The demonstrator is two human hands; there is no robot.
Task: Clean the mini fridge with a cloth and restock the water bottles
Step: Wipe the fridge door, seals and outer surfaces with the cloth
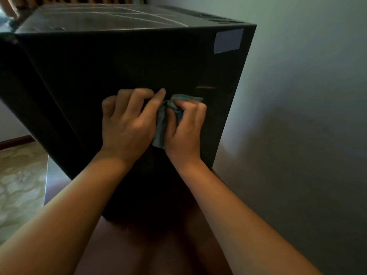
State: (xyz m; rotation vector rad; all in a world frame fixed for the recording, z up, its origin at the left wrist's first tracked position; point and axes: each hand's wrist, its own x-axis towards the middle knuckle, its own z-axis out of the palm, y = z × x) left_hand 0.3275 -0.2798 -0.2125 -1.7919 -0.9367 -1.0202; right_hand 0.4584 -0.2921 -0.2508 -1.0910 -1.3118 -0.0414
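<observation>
Right hand (pixel 184 124) gripping cloth (pixel 161 126), against mini fridge (pixel 119 62)

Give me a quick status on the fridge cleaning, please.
Right hand grips crumpled teal cloth against side of black mini fridge. Left hand curled alongside, thumb touching cloth, grip unclear. No water bottles in view. Nothing blocking.

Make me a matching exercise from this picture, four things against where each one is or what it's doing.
1 cloth
2 pale label
3 vent slots
4 right hand

A on top of the fridge
B grips the cloth
C upper corner of the fridge side
D teal, bunched

Pairs: 1-D, 2-C, 3-A, 4-B
</observation>
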